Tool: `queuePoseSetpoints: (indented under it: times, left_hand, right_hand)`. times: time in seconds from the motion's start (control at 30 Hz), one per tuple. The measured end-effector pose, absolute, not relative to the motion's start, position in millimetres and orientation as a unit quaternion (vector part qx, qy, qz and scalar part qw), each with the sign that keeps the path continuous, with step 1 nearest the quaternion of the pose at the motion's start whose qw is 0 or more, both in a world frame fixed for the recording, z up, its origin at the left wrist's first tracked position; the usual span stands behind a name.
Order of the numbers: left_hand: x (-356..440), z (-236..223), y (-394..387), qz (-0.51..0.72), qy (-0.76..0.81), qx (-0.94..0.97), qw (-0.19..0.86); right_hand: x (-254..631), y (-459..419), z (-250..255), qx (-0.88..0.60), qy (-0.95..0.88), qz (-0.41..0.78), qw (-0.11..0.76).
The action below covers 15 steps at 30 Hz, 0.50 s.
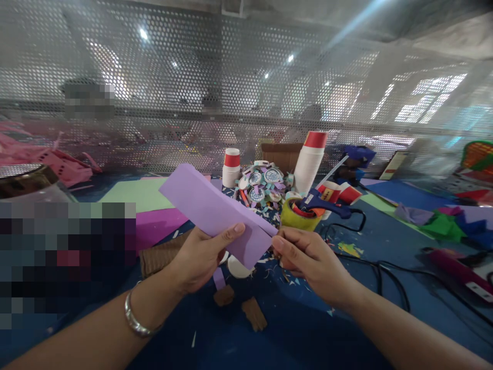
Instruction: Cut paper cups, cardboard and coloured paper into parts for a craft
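A folded strip of purple paper [215,205] is held up above the blue table, slanting from upper left to lower right. My left hand [208,252] grips its lower edge, thumb on top and fingers underneath. My right hand [308,257] pinches the strip's right end between thumb and fingers. Beneath the paper, partly covered, lies a white round piece [239,267]. Scraps of brown cardboard [254,314] rest on the table below my hands. A yellow-green tape roll [300,218] stands just beyond my right hand, with a blue-handled tool [327,205] across it.
Behind the strip are a heap of decorated paper discs [264,182], a short cup stack [231,167] and a tall cup stack [310,162]. Black cable [385,264] runs right toward a dark pink tool [458,272]. Coloured sheets [131,192] lie left. A perforated metal screen [215,67] closes the back.
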<state>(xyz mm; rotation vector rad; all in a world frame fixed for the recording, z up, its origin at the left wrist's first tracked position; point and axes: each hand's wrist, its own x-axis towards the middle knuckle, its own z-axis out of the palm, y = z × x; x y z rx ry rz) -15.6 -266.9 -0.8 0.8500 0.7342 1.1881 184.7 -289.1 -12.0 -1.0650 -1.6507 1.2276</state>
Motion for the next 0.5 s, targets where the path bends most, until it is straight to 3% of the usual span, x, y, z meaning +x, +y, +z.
queuePoseSetpoints:
  times: [0.5]
  left_hand:
    - [-16.4,-4.4,-268.0,0.468,0.319,0.391,0.726]
  right_hand:
    - [181.3,-289.3,-12.4,-0.431,-0.649,0.49,0.39]
